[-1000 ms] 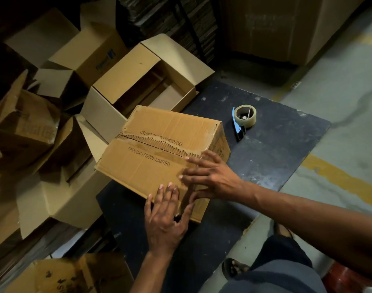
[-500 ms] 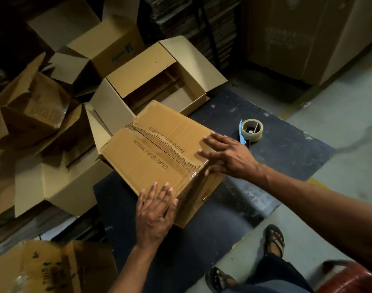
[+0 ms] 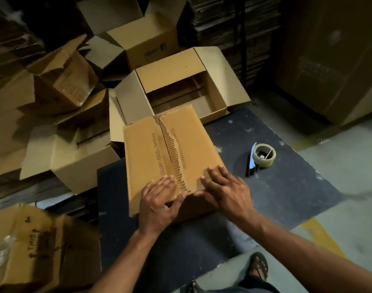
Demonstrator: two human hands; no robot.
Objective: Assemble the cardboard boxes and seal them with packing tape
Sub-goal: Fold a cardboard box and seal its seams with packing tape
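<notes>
on the dark floor mat [image 3: 286, 187], the taped cardboard box [image 3: 170, 157] has been turned seam-lengthwise. left hand [image 3: 159, 201] and right hand [image 3: 225, 191] press flat, fingers extended, gripping nothing; end tape appears smoothed, sealing near done.

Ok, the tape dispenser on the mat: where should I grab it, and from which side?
Probably by the blue handle, with the right hand, which lies nearer. The tape dispenser lies on the dark mat to the right of the box; its handle is on the side facing the box, the roll on the far side. Come from above and wrap the handle, not the roll.
</notes>
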